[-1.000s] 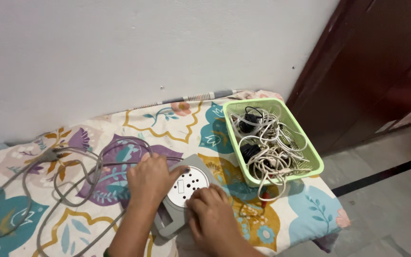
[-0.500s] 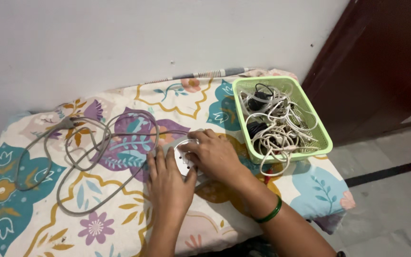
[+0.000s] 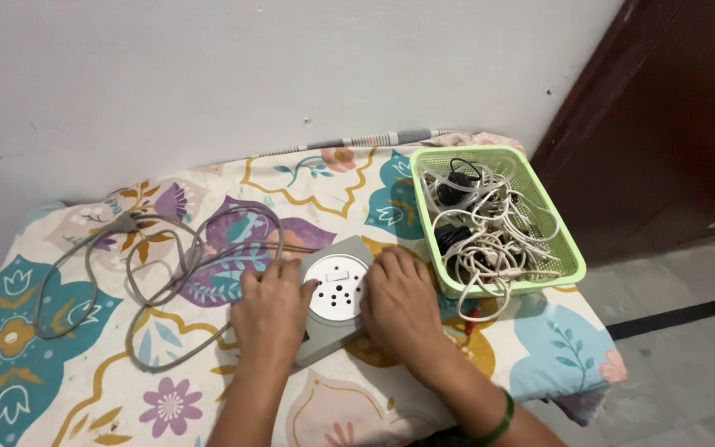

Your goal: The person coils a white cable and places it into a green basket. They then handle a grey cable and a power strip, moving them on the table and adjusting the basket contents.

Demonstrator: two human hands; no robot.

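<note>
grey extension box [image 3: 334, 305] with a white round socket face lies on the floral-covered table [image 3: 59, 389], pinned flat between left hand [image 3: 272, 313] and right hand [image 3: 399, 308], each grip pressed on a side. its grey cord [image 3: 151, 273] sprawls leftward; a green basket [image 3: 568, 248] of white cables sits just right.

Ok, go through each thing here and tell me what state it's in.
Socket box: flat on the cloth, held on both sides.
Grey cable: loosely looped, spread out.
Green basket: upright, holding tangled white cords.
Left hand: on the box.
Right hand: on the box.
</note>
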